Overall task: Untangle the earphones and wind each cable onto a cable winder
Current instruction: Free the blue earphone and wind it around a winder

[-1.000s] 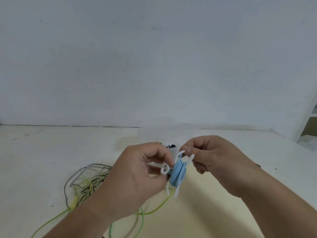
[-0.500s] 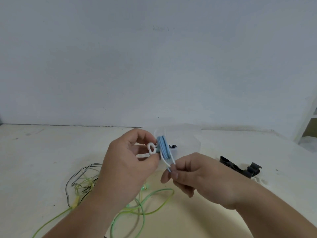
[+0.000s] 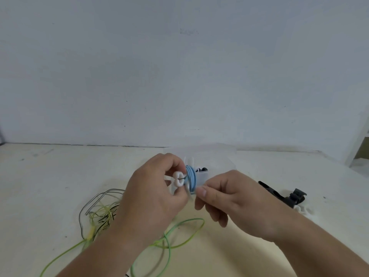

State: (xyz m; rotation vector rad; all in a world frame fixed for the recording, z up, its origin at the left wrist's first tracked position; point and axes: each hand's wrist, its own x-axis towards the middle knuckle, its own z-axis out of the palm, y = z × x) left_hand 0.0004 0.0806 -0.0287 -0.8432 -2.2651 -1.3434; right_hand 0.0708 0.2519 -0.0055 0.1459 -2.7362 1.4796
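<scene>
Blue cable (image 3: pixel 191 179) sitting wound on a white winder (image 3: pixel 178 178), raised above the bench (image 3: pixel 40 186), axis lying left to right. Left hand (image 3: pixel 153 194) pinching the winder; right hand (image 3: pixel 231 198) pinching the loose end just beside it, nearer for tucking in.

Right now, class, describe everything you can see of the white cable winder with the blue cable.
The white cable winder looks like glossy plastic, with rounded lobes and thin prongs. Light blue cable is wound round its middle in several turns. It is held above the table, on edge, pinched by the left hand; the right hand touches its lower right side.
</scene>
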